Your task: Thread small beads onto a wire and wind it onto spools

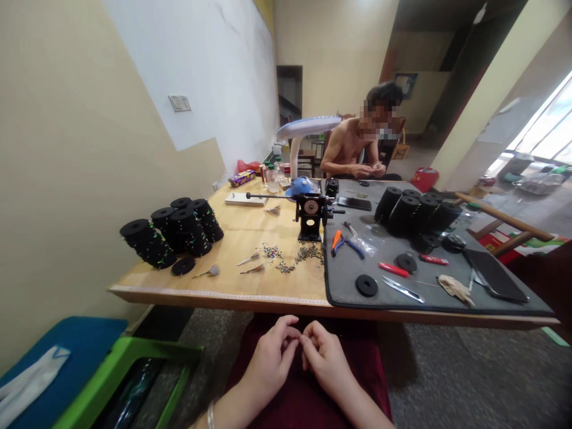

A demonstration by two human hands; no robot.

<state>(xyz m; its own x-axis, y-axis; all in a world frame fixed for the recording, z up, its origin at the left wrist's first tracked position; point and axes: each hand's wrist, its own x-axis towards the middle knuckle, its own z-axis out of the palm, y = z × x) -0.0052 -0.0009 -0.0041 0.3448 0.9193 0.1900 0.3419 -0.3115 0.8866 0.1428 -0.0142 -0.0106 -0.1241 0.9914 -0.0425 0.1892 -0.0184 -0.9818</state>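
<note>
My left hand (273,360) and my right hand (325,356) meet fingertip to fingertip above my dark red lap (308,405), just below the table's front edge. Both are closed in a pinch. Whatever sits between the fingertips, if anything, is too small or hidden to make out. A bracelet (211,415) circles my left wrist. Beyond the hands, on the bare wood, lie small multicoloured beads (271,252), a heap of small metal-looking pieces (309,253) and small brushes (253,269). Behind these stands a black hand-cranked device (310,217).
Black foam spools (183,223) stand at the left, more spools (415,211) on the grey mat (348,280). The mat also bears pliers (348,245), scissors-like tweezers (403,290) and a phone (354,204). A lamp (308,126) and another person (357,146) are opposite.
</note>
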